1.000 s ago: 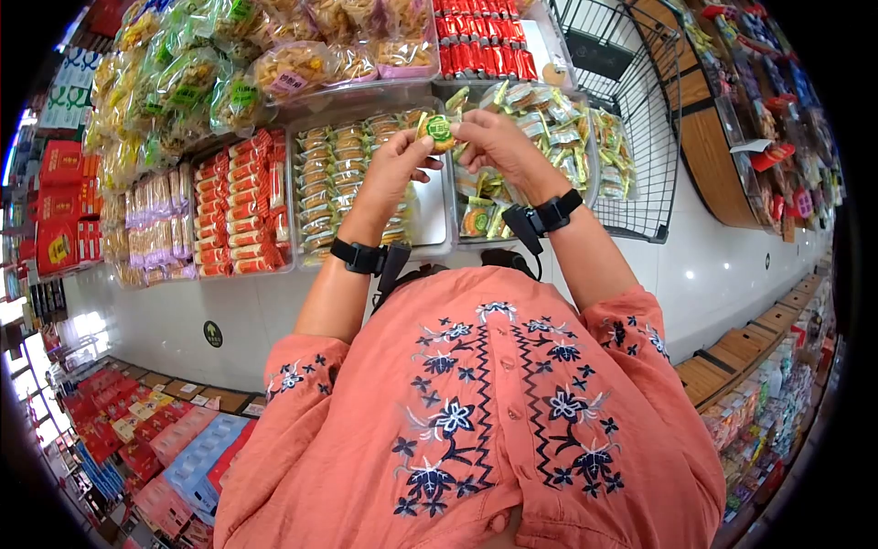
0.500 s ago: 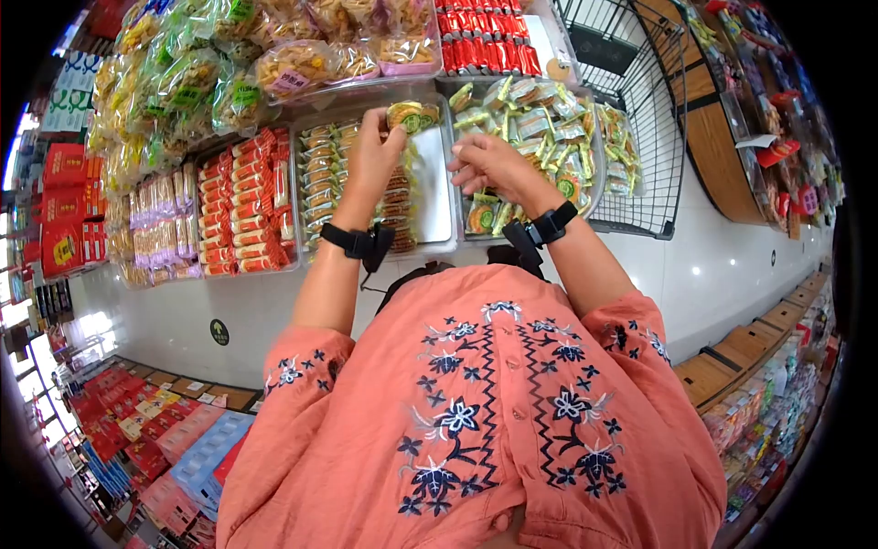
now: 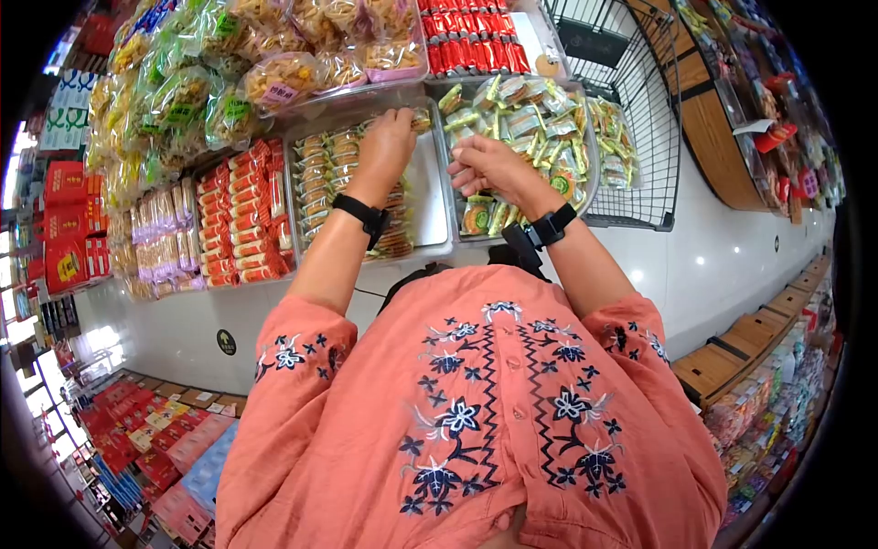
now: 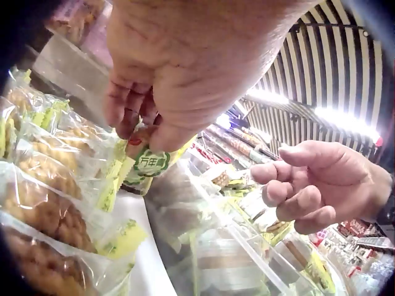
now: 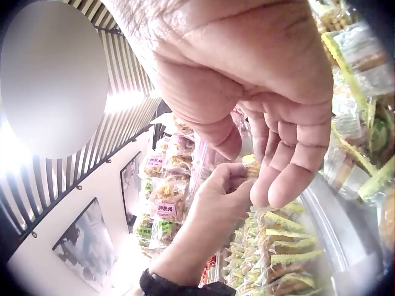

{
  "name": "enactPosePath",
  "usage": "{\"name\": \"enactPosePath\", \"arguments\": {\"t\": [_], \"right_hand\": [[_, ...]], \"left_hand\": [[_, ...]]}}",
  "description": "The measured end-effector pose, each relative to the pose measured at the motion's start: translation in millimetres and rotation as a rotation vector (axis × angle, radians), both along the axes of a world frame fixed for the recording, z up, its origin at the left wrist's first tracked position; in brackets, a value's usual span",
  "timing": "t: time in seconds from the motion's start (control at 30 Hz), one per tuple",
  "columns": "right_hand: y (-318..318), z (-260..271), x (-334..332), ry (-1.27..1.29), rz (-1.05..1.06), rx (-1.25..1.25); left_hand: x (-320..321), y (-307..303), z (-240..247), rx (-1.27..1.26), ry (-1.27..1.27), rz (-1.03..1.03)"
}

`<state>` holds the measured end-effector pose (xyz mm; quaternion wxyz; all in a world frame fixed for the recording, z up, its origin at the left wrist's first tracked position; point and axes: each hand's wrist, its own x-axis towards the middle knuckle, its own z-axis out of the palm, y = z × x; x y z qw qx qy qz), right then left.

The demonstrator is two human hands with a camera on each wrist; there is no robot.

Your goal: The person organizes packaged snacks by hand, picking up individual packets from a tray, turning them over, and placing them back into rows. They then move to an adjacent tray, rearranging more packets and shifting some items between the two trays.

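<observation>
My left hand [image 3: 388,145] reaches into the far right part of a clear plastic bin [image 3: 435,197]. Its thumb and fingers pinch a wrapped biscuit packet [image 4: 147,161] with a green printed label, low beside the bin wall in the left wrist view. Rows of similar wrapped biscuits [image 3: 317,174] stand on edge to the left of the hand. My right hand [image 3: 494,170] hovers near the divide between this bin and the one beside it. Its fingers are loosely curled and hold nothing, as the right wrist view [image 5: 247,92] also shows.
Jumbled yellow-edged biscuit packets [image 3: 540,123] fill the bin on the right. Behind are red-wrapped snacks [image 3: 471,41] and bagged snacks [image 3: 274,82]. Orange-and-red wrapped rolls [image 3: 247,210] lie to the left. A wire shopping cart [image 3: 654,137] stands at the right.
The two hands held the packet together at first. The right hand let go and drew back slightly; the left hand carried the packet away and down into the left bin.
</observation>
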<state>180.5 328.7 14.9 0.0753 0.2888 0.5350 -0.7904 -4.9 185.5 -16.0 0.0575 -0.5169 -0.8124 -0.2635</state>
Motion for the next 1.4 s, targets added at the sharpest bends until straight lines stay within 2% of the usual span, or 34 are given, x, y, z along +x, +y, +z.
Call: {"name": "enactPosePath", "arguments": {"t": [0.2,0.3,0.57,0.77,0.87,1.0,1.1,1.23,1.4], "right_hand": [[0,0,1,-0.001,-0.005,-0.011],[0,-4,1,0.004,-0.016,-0.013],[1,-5,0,0.007,-0.046,-0.022],[16,4,-10,0.025,-0.084,0.384],[30,6,-19,0.031,-0.199,0.596],[60,-4,-27,0.049,-0.205,1.081],[65,-7,-30,0.003,-0.128,1.096],[67,-10,-39,-0.02,-0.09,1.252],[65,-4,-42,-0.031,-0.056,1.304]], "left_hand": [[1,5,-13,-0.051,0.055,0.029],[-1,5,-12,-0.057,0.163,-0.052],[-4,10,-22,-0.116,0.178,-0.013],[-4,11,-24,-0.18,0.236,-0.007],[-7,13,-26,-0.182,0.273,-0.015],[-5,12,-30,-0.186,0.337,0.002],[-2,13,-35,-0.087,0.427,0.029],[-4,14,-38,-0.114,0.419,0.042],[-2,15,-37,-0.165,0.407,0.056]]}}
